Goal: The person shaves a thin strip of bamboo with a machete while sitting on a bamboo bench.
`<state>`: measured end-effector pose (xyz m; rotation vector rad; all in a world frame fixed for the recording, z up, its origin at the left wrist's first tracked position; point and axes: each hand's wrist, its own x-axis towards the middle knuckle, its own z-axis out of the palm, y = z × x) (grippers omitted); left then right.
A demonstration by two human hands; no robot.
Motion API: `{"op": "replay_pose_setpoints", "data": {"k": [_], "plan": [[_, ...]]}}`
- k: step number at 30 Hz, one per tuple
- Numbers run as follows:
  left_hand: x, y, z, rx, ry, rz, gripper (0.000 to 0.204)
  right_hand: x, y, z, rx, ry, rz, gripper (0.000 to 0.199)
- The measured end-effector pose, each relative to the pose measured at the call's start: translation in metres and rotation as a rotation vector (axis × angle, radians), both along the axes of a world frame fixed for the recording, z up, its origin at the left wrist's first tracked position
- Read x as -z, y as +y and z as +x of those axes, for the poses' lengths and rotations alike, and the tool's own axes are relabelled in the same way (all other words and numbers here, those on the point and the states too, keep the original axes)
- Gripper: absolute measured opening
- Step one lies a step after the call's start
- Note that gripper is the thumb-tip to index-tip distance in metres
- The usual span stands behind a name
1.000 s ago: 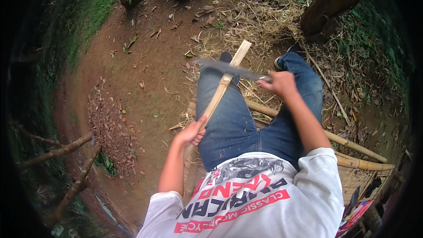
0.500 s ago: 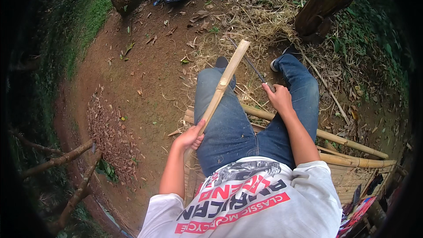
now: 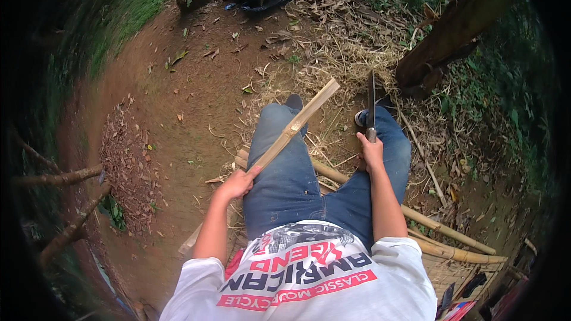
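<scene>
1. Pale bamboo makes up the split strip (image 3: 291, 129), which in the head view slants from left of centre up toward the middle, over the leg of the blue jeans (image 3: 276, 172) on the left. A node bulges partway along it.
2. The left hand (image 3: 239, 183), left of centre, is curled round the strip's lower part. Its grip is closed, though the far-side fingers are hidden.
3. The right hand (image 3: 372, 153), right of centre, is wrapped round the handle of a long knife (image 3: 372, 101), its blade pointing almost straight up the frame.
4. The knife is what has changed most: a second ago its blade crossed the strip, half a second ago it slanted just right of the strip's far end, and now it stands well apart, farther right. The strip leans more rightward too, and the whole view has shifted a little.
5. With blade and strip apart, no cut is being made at this instant; I judge it a gap between strokes, with both pieces firmly held.
6. Curly shavings (image 3: 363, 62) cover the ground at upper centre, near a leaning trunk (image 3: 443, 47) at upper right.
</scene>
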<state>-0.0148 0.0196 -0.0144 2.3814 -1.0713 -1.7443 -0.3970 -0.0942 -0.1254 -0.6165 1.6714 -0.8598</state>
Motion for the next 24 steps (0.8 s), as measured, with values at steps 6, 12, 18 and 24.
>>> {"op": "replay_pose_setpoints", "data": {"k": [6,12,18,24], "plan": [[-0.010,0.003,-0.008,0.185,-0.277,-0.201,0.086,0.000,0.000,-0.012,0.178,-0.342,0.051,0.031],[-0.032,-0.005,-0.029,0.179,-0.322,-0.293,0.078,-0.003,0.002,-0.011,0.161,-0.307,0.048,0.032],[-0.034,-0.013,-0.039,0.282,-0.396,-0.525,0.061,-0.005,0.003,-0.007,0.166,-0.271,0.039,0.028],[-0.023,-0.007,-0.043,0.347,-0.483,-0.618,0.045,-0.017,0.007,-0.003,0.221,-0.263,-0.071,0.024]]}}
